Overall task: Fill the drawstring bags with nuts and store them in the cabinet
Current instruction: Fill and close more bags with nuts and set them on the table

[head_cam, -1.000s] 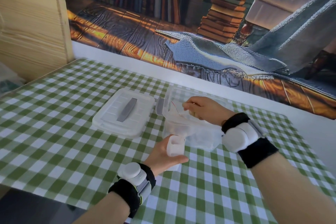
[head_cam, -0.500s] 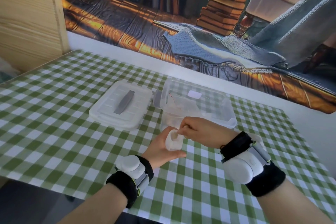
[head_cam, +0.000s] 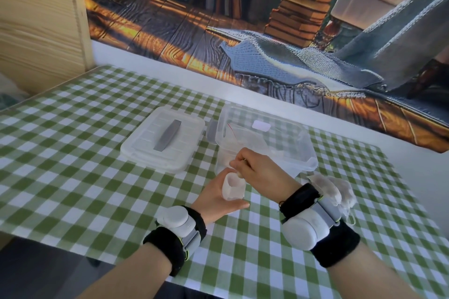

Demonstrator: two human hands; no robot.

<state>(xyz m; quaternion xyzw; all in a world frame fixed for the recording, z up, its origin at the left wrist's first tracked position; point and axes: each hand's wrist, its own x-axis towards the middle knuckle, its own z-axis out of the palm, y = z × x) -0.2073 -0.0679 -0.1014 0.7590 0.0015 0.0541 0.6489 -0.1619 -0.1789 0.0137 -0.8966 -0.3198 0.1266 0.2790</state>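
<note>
Two hands show in the head view. The left hand [head_cam: 213,199] grips a small pale bag [head_cam: 232,189] upright with its mouth open, just in front of the clear box [head_cam: 312,153]. The right hand [head_cam: 262,172], in the box a second ago, has come back to the bag mouth and pinches a small piece [head_cam: 244,160], too small to identify. Judgement: filling is under way, and the bag is not yet closed or stored.

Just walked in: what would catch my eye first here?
Two hands meet mid-table on a green-checked tablecloth: the left hand grips a small white bag upright, and the right hand, curled, hovers over its mouth. Right behind them stands an open clear plastic box, its lid lying to the left. A mural of stacked books fills the wall behind.
</note>
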